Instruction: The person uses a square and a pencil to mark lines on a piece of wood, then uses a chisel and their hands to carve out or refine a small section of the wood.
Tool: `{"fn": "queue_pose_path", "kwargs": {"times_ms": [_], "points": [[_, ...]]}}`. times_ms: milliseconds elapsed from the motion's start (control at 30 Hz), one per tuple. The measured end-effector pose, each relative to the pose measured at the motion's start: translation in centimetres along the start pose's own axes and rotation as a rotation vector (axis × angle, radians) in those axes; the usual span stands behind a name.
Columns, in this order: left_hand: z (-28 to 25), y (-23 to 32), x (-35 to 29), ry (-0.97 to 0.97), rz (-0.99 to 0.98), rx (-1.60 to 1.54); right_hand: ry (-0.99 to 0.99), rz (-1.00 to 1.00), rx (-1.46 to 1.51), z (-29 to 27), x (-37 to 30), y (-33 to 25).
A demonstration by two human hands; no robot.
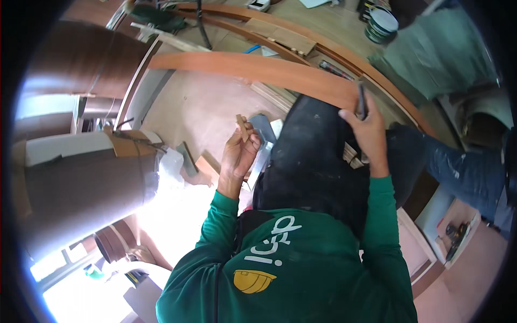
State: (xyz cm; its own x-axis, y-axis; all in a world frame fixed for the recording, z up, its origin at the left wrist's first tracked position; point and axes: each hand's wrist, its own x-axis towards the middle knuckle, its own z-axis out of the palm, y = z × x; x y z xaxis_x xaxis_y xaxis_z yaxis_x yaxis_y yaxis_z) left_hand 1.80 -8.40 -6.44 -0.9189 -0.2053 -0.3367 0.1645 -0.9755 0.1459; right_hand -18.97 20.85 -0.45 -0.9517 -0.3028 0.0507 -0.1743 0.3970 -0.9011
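Between the fingers of my left hand (240, 153) is a small strip of light brown wood (242, 127), raised above the floor. My right hand (371, 132) is closed around a slim dark tool (361, 100), whose exact kind I cannot make out. It meets the right end of a long reddish-brown board (258, 68), which stretches away to the left in front of me. Beside my left hand are a grey-blue object (262, 128) and a shiny metal piece (260, 164). My dark-trousered leg (309, 151) lies between my hands.
Large brown-and-white wrapped rolls (86, 177) fill the left side. Wood offcuts (207, 167) lie on the floor near them. Behind the board are more long wooden strips (318, 40) and a paint bucket (381, 26). A person's blue-trousered leg (463, 167) and an open box (458, 231) are at right.
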Motion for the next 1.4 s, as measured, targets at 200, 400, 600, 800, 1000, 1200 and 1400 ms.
{"fn": "queue_pose_path", "kwargs": {"times_ms": [200, 400, 600, 800, 1000, 1200, 1400], "points": [[-4.5, 1.8, 3.5, -0.011, -0.033, -0.013, -0.136, 0.305, 0.164, -0.3, 8.0, 2.1], [-4.8, 1.3, 7.0, 0.12, 0.024, 0.097, -0.103, 0.307, 0.273, 0.6, 14.6, 6.8], [-7.0, 3.0, 8.6, 0.076, -0.039, 0.045, -0.138, 0.343, 0.147, 2.2, 15.3, 7.6], [-7.2, 2.2, 9.4, 0.207, -0.046, 0.09, -0.18, 0.413, 0.152, 1.7, 13.7, 10.7], [-5.0, 1.2, 9.7, 0.172, -0.062, 0.112, -0.031, 0.505, -0.032, 0.3, 13.1, 10.8], [-7.0, 1.0, 9.5, 0.191, -0.128, -0.083, -0.145, 0.309, -0.052, 0.4, 8.4, -3.3], [-5.1, -2.2, 10.1, 0.235, 0.077, 0.25, -0.545, 0.154, -0.313, 6.4, 3.7, -9.8]]}}
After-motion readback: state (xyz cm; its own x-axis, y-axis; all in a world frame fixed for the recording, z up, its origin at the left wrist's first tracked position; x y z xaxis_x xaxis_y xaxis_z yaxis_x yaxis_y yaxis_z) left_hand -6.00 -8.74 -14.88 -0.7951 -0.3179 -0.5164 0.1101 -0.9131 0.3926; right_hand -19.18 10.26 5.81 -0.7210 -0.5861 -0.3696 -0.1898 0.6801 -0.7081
